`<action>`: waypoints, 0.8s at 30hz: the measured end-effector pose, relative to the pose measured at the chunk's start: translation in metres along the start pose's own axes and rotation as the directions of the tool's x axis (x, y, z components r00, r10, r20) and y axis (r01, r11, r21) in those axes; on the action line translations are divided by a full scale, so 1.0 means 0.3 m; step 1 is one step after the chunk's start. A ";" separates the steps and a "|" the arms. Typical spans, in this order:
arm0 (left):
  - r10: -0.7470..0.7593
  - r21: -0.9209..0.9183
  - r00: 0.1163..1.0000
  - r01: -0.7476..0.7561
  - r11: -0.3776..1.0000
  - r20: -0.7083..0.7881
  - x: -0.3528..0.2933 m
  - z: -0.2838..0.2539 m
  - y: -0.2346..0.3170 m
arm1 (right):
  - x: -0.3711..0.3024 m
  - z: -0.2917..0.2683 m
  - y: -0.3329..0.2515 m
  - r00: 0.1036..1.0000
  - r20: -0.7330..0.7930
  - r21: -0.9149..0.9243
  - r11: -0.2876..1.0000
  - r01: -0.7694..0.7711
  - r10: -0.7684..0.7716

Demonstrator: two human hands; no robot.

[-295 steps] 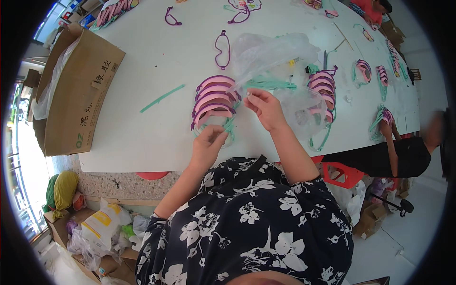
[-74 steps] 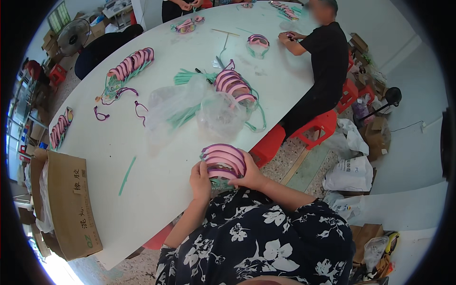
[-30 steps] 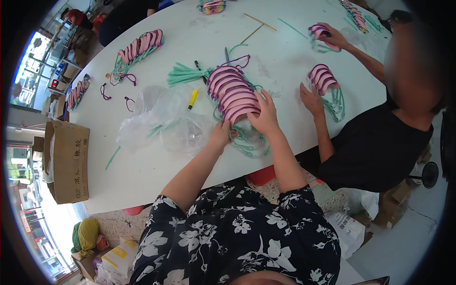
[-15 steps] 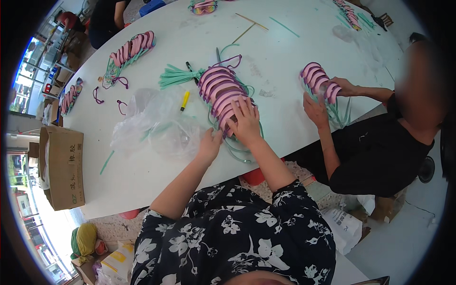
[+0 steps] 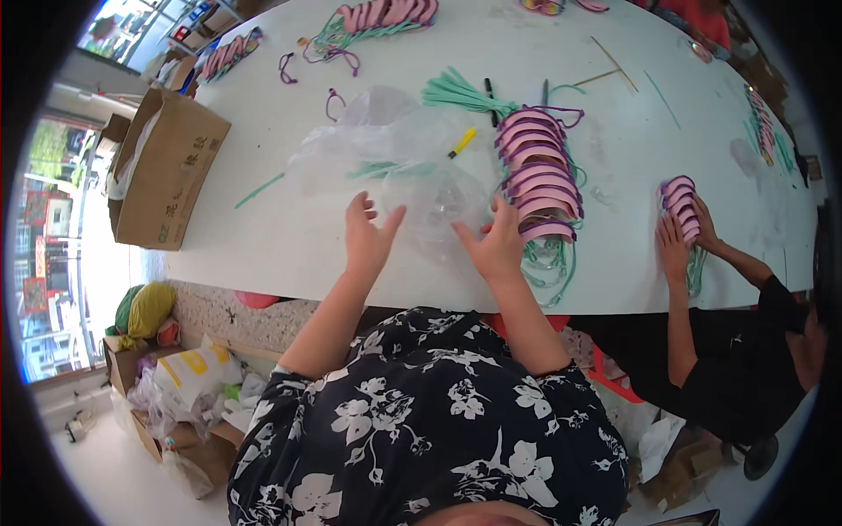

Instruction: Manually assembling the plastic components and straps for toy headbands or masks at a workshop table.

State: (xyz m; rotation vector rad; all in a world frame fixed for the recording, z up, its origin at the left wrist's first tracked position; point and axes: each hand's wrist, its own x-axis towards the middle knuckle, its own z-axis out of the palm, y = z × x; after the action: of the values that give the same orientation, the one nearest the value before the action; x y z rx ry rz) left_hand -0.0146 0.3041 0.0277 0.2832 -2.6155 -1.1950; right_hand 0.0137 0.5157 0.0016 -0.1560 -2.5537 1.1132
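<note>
Both hands are in the air over the near part of the white table, holding nothing. My left hand (image 5: 370,232) has its fingers apart beside a crumpled clear plastic bag (image 5: 360,131). My right hand (image 5: 495,241) is open too, thumb spread, between that bag and a long row of goggles (image 5: 535,167). These goggles overlap, pink with purple rims, and mint-green straps trail from their edges. Whether the right fingertips touch the bag is hard to tell. A bundle of mint-green straps (image 5: 460,92) lies beyond, close to a yellow-handled tool (image 5: 462,143) and a black pen (image 5: 489,90).
At right, a co-worker's hands (image 5: 677,241) hold a smaller stack of goggles (image 5: 680,197). A cardboard box (image 5: 175,167) stands at the table's left edge. More goggles (image 5: 386,17) lie at the far side, with purple straps (image 5: 333,60) near them. Thin sticks (image 5: 618,66) lie at far right.
My hands have let go of the goggles row and moved left toward the bag, fingers now apart. The view has turned, so the table sits differently. The row of goggles stays on the table.
</note>
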 end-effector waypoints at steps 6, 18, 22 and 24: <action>-0.035 -0.208 0.877 0.153 0.966 0.480 -0.026 0.064 -0.100 | 0.009 0.011 -0.004 0.988 0.089 0.411 0.899 -0.149 0.123; 0.049 -0.574 0.956 0.133 0.808 0.291 -0.033 -0.622 -0.108 | -0.186 0.020 -0.521 0.997 0.068 0.755 0.655 -0.024 -0.042; 0.039 -0.634 0.968 0.132 0.762 0.248 0.017 -0.798 -0.249 | -0.204 0.189 -0.694 0.986 0.153 0.793 0.604 -0.081 -0.069; 0.018 -0.633 0.974 0.132 0.763 0.225 0.057 -0.862 -0.316 | -0.201 0.290 -0.751 0.977 0.213 0.813 0.556 -0.172 -0.009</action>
State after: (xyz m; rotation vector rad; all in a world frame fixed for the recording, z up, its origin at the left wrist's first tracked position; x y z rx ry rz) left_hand 0.0549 0.0541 0.1215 0.0922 -2.1683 -2.1607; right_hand 0.0472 0.2871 0.0942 0.0888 -1.8612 2.3430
